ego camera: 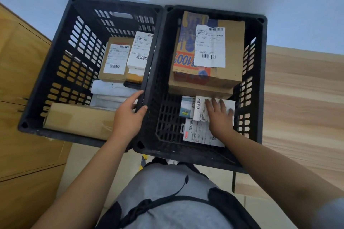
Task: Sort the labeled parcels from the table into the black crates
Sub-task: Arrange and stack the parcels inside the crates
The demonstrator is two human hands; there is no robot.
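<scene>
Two black slotted crates stand side by side below me. The left crate [55, 72] holds a labeled cardboard box [115, 59], a white labeled parcel [138, 50], white soft packs and a long plain carton [78, 119]. The right crate [260, 87] holds a large printed cardboard box [208, 50] with a white label, plus small parcels. My left hand [128, 115] grips the rim where the two crates meet. My right hand [220, 115] lies flat, fingers spread, on a small white labeled parcel [200, 109] inside the right crate, above another flat labeled pack [197, 133].
A wooden cabinet [24, 83] stands to the left. A light wood table top [305, 102] runs along the right of the crates. A pale wall is behind them. A small blue-and-white box [187, 107] lies left of my right hand.
</scene>
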